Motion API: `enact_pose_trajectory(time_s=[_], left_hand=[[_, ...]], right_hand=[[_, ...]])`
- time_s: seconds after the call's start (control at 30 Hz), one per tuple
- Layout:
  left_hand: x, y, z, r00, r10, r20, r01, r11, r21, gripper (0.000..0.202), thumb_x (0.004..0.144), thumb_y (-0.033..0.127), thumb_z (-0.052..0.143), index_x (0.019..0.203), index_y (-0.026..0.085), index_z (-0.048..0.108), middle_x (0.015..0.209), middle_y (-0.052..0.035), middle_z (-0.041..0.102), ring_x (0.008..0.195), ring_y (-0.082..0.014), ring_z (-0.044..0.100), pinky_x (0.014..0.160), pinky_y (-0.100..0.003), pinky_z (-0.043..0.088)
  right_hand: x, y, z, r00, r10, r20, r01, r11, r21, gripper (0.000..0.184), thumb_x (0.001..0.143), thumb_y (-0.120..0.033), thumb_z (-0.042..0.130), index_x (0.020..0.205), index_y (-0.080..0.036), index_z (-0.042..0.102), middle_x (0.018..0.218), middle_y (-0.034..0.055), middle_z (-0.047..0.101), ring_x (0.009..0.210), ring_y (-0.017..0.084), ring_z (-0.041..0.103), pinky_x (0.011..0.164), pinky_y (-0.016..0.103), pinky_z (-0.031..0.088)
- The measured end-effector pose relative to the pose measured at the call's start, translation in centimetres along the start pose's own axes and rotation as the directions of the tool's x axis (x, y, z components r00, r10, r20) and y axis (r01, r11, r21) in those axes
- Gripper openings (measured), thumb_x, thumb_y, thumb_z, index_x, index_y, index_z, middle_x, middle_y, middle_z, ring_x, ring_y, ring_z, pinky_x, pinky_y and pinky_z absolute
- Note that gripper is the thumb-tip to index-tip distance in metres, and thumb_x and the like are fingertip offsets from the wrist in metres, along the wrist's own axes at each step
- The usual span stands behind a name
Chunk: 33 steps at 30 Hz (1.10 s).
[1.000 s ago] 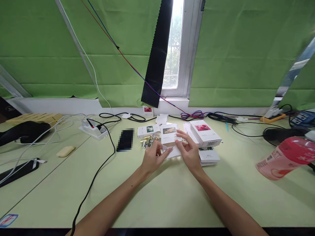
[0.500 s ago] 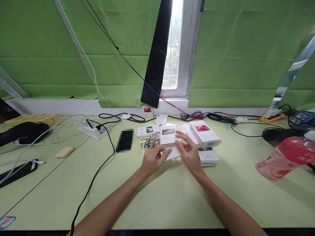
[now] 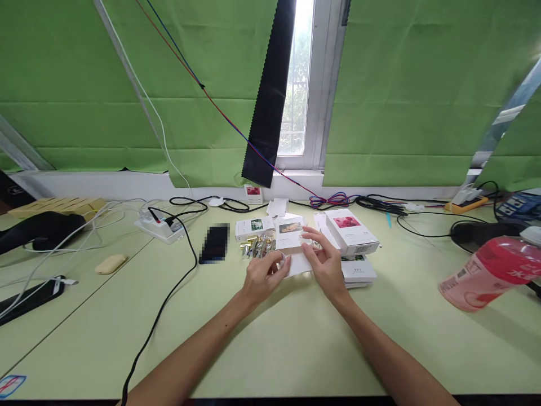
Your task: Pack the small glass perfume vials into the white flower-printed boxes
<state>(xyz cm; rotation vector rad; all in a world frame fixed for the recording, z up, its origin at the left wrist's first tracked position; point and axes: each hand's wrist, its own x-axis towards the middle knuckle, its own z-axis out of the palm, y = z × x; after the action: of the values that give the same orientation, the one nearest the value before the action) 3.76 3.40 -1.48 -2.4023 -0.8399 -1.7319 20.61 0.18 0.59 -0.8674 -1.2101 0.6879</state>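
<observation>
A small white box [image 3: 290,241] with a flower picture on its face stands in front of me, a white flap [image 3: 299,264] spread out toward me at its near end. My left hand [image 3: 262,277] is closed, thumb and index finger pinching the flap's left side. My right hand [image 3: 325,264] is closed on the box's right edge, its fingers curved around the corner. Gold and silver foil sachets [image 3: 257,246] lie just beyond my left hand. The box's inside and my right fingertips are partly hidden.
A white box with a green-and-white picture [image 3: 255,226] lies behind the sachets. To the right, a pink-flower box [image 3: 351,231] rests near another white box [image 3: 358,269]. A dark phone [image 3: 214,243], a black cable [image 3: 164,304] and a pink bottle [image 3: 490,273] are also on the table.
My left thumb and index finger have shifted slightly left along the flap. My right hand keeps its place on the box.
</observation>
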Motion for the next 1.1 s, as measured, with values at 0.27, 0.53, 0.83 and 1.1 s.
enact_pose_trajectory(time_s=[0.27, 0.53, 0.83, 1.1], left_hand=[[0.02, 0.04, -0.04, 0.999, -0.042, 0.022, 0.042, 0.999, -0.020, 0.017, 0.091, 0.028, 0.064, 0.076, 0.020, 0.062, 0.055, 0.0053, 0.053, 0.042, -0.0055, 0.044, 0.043, -0.016, 0.043], [-0.27, -0.04, 0.09, 0.996, -0.067, 0.055, 0.071, 0.995, -0.075, 0.010, 0.092, 0.024, 0.063, 0.083, 0.020, 0.060, 0.058, 0.0058, 0.053, 0.045, -0.0056, 0.047, 0.044, -0.015, 0.044], [-0.31, -0.08, 0.00, 0.989, -0.063, 0.134, 0.081, 0.988, -0.131, 0.004, 0.096, 0.020, 0.058, 0.091, 0.020, 0.058, 0.061, 0.0056, 0.057, 0.044, -0.0061, 0.052, 0.045, -0.017, 0.046], [0.19, 0.50, -0.20, 0.991, -0.026, 0.130, 0.045, 0.989, -0.140, 0.008, 0.095, 0.012, 0.058, 0.091, 0.018, 0.055, 0.060, 0.0064, 0.056, 0.044, -0.0045, 0.052, 0.042, -0.014, 0.040]], right_hand=[[0.08, 0.06, -0.04, 1.000, -0.012, -0.002, 0.012, 1.000, -0.003, 0.023, 0.090, -0.042, 0.068, 0.104, -0.024, 0.072, 0.135, 0.0115, 0.065, 0.123, 0.027, 0.063, 0.080, 0.033, 0.060], [0.14, 0.20, -0.17, 1.000, -0.012, -0.006, 0.012, 1.000, 0.023, 0.020, 0.090, -0.038, 0.068, 0.103, -0.024, 0.072, 0.134, 0.0115, 0.065, 0.123, 0.027, 0.062, 0.081, 0.034, 0.059], [0.21, 0.34, -0.33, 1.000, -0.004, -0.019, 0.005, 0.999, 0.044, 0.019, 0.089, -0.038, 0.069, 0.102, -0.024, 0.072, 0.134, 0.0114, 0.064, 0.123, 0.027, 0.062, 0.082, 0.034, 0.059], [0.25, 0.53, -0.36, 1.000, -0.007, -0.018, 0.008, 0.999, 0.047, 0.019, 0.089, -0.038, 0.069, 0.102, -0.024, 0.072, 0.135, 0.0103, 0.064, 0.124, 0.027, 0.061, 0.084, 0.034, 0.058]])
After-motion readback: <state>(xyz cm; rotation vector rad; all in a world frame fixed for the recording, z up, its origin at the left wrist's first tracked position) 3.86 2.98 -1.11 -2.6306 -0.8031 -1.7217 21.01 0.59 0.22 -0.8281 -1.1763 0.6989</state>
